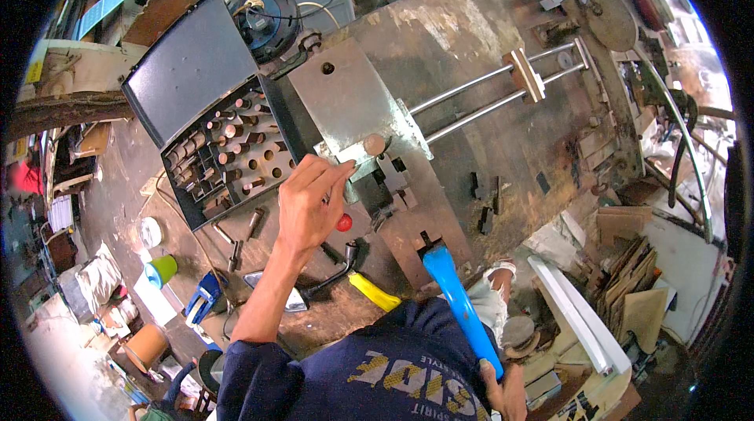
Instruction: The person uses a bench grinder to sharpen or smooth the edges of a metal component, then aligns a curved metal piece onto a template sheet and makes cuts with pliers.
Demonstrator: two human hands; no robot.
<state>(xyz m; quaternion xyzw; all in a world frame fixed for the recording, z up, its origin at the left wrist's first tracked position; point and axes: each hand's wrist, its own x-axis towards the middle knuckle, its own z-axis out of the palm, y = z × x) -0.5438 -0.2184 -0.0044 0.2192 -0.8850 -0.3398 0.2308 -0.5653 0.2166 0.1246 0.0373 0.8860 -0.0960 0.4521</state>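
Note:
My left hand [308, 199] reaches over the bench-mounted metal machine [345, 91], its fingers pressed together at a pale block beside a round copper-coloured piece [374, 144]. What the fingertips hold, if anything, is hidden. Below the wrist a small red ball knob [344, 222] shows. At the lower right my right hand [503, 391] is closed round the end of a long blue lever [459, 303], which runs up to a slot in the machine's base plate [408, 252]. Two steel rods [471, 91] extend right from the machine through a sliding block [526, 75].
An open black case [236, 150] of cylindrical metal bits stands left of the machine. Near me lie a socket wrench [338, 268], a yellow-handled tool [374, 292] and loose metal cylinders [255, 222]. A green cup [160, 271] is further left; small dark blocks [487, 217] lie right.

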